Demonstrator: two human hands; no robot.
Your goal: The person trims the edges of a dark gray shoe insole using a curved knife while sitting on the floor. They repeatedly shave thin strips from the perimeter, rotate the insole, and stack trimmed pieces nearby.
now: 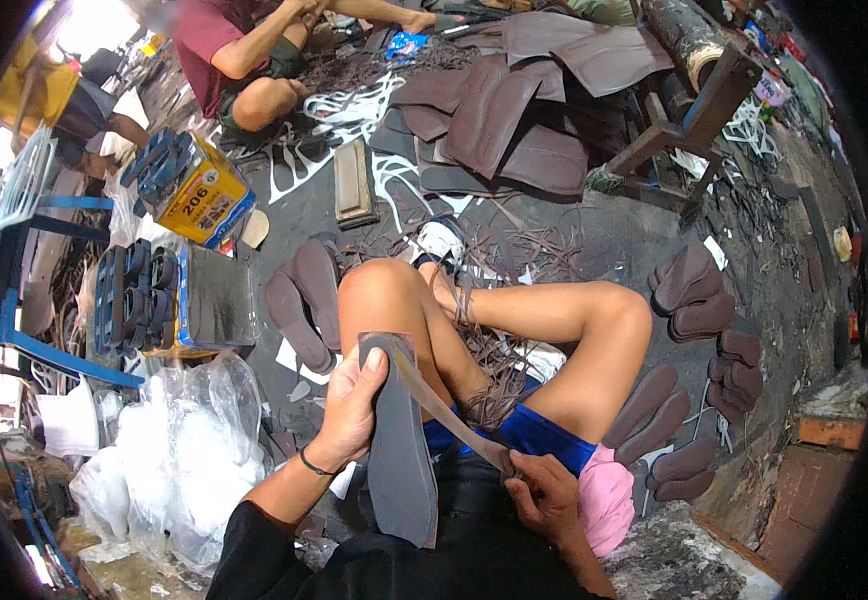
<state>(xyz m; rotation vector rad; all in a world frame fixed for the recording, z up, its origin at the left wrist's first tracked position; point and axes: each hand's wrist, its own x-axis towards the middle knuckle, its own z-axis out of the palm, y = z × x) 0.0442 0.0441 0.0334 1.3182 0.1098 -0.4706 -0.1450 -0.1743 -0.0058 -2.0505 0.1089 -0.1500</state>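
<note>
Upright in front of my lap is a dark grey shoe sole (399, 440), with brown material showing along its right edge and at its squared top. My left hand (351, 405) is closed on its upper left side, the thumb pressed flat on the face. From the sole's top, a long, thin, curved brownish strip (444, 412) runs down to my right hand (546, 495). The right fingers are closed round its lower end. Whether this strip is a blade or a trimmed piece of sole material, I cannot tell.
Brown soles (304, 300) lie left of my knee, with more pairs (651, 415) at the right. Thin brown offcuts (499, 385) tangle between my legs. Shaped brown sheets (494, 115) pile up ahead near a wooden stand (644, 150). Clear plastic bags (194, 440) stand left; another person (244, 60) sits beyond.
</note>
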